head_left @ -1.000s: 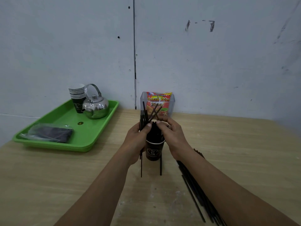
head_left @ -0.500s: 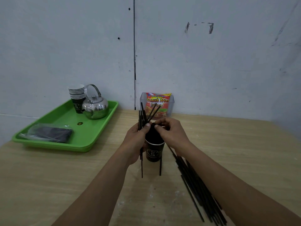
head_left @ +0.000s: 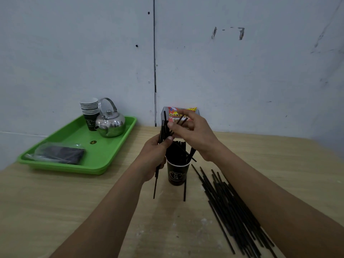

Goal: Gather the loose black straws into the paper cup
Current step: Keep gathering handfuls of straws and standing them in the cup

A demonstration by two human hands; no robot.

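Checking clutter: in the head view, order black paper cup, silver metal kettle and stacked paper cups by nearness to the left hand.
1. Black paper cup, just right of the left hand.
2. Silver metal kettle, left, on green tray.
3. Stacked paper cups, beyond the kettle.

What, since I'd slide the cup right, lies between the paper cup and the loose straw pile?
Head view: only bare table separates the paper cup from the loose straw pile, besides one upright straw at the cup's right edge.

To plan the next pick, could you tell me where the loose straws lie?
Head view: the loose black straws lie piled on the table, right of the paper cup, beside the right forearm.
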